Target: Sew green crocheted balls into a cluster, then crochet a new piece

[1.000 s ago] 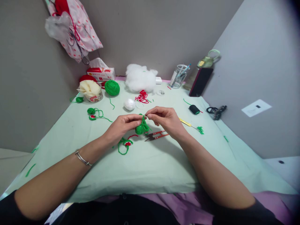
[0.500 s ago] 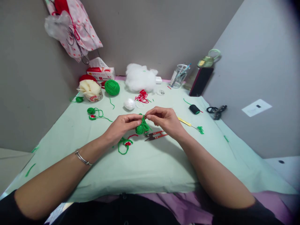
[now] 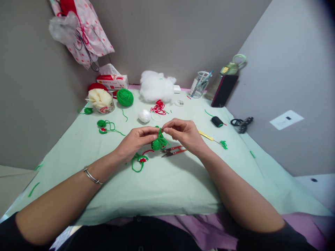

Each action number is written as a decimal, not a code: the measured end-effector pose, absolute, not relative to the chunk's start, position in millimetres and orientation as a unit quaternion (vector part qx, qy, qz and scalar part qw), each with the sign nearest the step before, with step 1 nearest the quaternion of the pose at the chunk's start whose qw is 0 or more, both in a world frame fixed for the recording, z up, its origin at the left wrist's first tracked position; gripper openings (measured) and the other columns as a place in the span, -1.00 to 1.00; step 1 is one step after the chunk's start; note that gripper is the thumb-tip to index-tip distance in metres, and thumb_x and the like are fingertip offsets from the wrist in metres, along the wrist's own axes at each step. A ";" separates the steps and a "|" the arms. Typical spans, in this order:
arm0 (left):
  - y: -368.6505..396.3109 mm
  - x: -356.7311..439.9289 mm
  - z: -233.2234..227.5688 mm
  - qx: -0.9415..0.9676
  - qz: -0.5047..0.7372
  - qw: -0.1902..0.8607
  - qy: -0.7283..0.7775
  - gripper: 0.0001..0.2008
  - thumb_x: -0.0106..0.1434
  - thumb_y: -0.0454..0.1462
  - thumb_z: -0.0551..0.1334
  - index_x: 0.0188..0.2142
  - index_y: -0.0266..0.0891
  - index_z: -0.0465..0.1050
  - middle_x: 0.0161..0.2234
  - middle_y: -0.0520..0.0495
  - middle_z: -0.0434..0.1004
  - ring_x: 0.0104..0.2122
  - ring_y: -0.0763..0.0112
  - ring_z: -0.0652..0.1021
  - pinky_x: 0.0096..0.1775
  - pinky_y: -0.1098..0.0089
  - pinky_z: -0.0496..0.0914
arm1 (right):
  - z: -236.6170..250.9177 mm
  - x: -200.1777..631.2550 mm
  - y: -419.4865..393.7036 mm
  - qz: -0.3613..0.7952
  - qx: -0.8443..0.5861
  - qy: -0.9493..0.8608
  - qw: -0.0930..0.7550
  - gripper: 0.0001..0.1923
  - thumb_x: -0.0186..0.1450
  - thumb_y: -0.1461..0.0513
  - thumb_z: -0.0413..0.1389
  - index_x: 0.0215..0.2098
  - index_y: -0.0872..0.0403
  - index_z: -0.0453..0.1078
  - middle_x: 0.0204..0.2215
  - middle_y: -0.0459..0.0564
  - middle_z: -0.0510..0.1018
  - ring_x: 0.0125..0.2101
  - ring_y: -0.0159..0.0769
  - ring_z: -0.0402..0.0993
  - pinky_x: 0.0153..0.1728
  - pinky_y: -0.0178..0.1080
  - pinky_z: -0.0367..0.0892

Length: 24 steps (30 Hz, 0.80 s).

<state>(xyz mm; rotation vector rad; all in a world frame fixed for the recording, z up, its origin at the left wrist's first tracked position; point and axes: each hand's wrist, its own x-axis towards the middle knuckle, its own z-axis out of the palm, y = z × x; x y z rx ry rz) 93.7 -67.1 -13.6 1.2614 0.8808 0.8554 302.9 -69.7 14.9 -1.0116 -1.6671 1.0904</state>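
Between my two hands hangs a green crocheted piece (image 3: 156,144) with a round ball part and strands of green yarn. My left hand (image 3: 138,138) pinches its upper edge between thumb and fingers. Thumb and forefinger of my right hand (image 3: 181,133) are closed at the top of the same piece; a strand or thin tool there is too small to make out. Just below lie the red-handled thread snips (image 3: 172,151), partly under my right hand. A green, red and white crocheted piece (image 3: 142,159) with a loose yarn loop rests nearer to me.
A yellow-handled crochet hook (image 3: 206,135) and a black thread spool (image 3: 216,121) lie to the right. Behind stand white stuffing (image 3: 157,87), a white yarn ball (image 3: 144,116), a green yarn ball (image 3: 125,97), a pen cup (image 3: 199,85) and a phone (image 3: 224,91) against a bottle.
Both hands stay almost where they were, still closed at the top of the green crocheted piece. The piece's hanging part has shifted very slightly; nothing was let go.
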 end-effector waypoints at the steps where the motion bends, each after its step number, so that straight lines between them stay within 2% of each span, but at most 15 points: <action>1: -67.3 93.9 -13.3 0.552 0.374 0.639 0.383 -0.65 0.16 -0.12 0.45 -0.07 -0.15 0.68 -0.08 -0.11 0.70 -0.12 0.21 0.62 0.00 0.20 0.45 | 14.7 302.9 -69.7 0.437 -0.407 -0.671 0.438 -0.86 0.25 0.18 0.27 -0.36 0.12 0.55 -0.48 -0.11 0.52 -0.55 -0.48 0.22 -0.50 -0.30 0.16; 24: -66.8 93.1 -13.9 0.543 0.368 0.644 0.393 -0.64 0.15 -0.10 0.47 -0.09 -0.17 0.68 -0.11 -0.12 0.70 -0.16 0.24 0.61 -0.04 0.23 0.46 | 14.6 303.8 -69.3 0.444 -0.408 -0.668 0.436 -0.81 0.25 0.12 0.30 -0.36 0.10 0.57 -0.43 -0.06 0.57 -0.52 -0.45 0.24 -0.49 -0.29 0.20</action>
